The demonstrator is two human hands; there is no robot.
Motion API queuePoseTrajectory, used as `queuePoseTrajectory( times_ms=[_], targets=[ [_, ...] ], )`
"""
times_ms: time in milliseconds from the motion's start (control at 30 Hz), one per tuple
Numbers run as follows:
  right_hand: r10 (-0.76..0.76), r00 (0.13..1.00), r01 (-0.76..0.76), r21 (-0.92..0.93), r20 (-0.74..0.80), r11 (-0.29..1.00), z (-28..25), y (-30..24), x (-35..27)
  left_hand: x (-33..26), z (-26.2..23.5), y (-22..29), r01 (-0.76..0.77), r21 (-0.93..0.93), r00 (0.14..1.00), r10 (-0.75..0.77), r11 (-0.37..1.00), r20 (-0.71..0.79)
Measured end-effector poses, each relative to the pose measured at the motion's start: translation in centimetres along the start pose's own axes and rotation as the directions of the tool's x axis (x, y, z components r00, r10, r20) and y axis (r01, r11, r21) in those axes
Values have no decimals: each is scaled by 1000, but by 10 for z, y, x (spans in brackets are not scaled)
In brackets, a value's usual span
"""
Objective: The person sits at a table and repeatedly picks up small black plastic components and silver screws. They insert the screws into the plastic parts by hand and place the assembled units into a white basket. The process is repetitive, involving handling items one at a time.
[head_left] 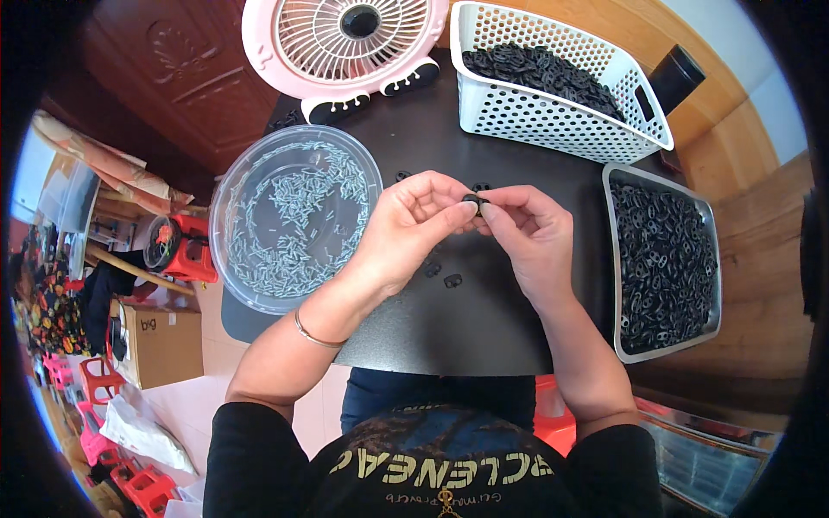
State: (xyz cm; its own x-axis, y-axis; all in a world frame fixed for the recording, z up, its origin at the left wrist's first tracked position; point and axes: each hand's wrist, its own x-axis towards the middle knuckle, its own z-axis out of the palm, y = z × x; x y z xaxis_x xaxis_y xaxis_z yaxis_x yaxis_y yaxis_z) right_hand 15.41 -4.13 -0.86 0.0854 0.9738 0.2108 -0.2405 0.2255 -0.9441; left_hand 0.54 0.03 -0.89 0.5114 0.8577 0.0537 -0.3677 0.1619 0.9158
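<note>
Your left hand point(401, 229) and right hand point(537, 231) meet above the counter point(466, 332), the fingers of both pinching one small black piece point(474, 201) between the thumb tips; its details are too small to tell. A few loose black pieces point(453, 281) lie on the counter below and beyond your hands. Near your left forearm stands a clear round tub point(218, 216) with short silvery pins point(298, 197) spread inside. To your right, a metal tray point(612, 259) is filled with black oval parts point(663, 259); beyond it, a white perforated basket point(553, 138) holds more dark parts point(544, 73). A pink fan point(360, 23) stands at the far left.
</note>
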Motion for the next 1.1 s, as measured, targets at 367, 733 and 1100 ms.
queuePoseTrajectory(
  times_ms=[367,733,1100],
  targets=[
    [-39,998,38,-29,-40,999,-1,4,1,2,-2,-1,17,-62,1000,-17,998,-10],
    [-20,999,19,-29,-28,999,-2,5,1,1,-2,2,-76,45,997,76,996,3],
    [-16,1000,16,-18,-26,1000,-2,5,0,1,-1,1,-79,20,997,78,997,12]
  ],
)
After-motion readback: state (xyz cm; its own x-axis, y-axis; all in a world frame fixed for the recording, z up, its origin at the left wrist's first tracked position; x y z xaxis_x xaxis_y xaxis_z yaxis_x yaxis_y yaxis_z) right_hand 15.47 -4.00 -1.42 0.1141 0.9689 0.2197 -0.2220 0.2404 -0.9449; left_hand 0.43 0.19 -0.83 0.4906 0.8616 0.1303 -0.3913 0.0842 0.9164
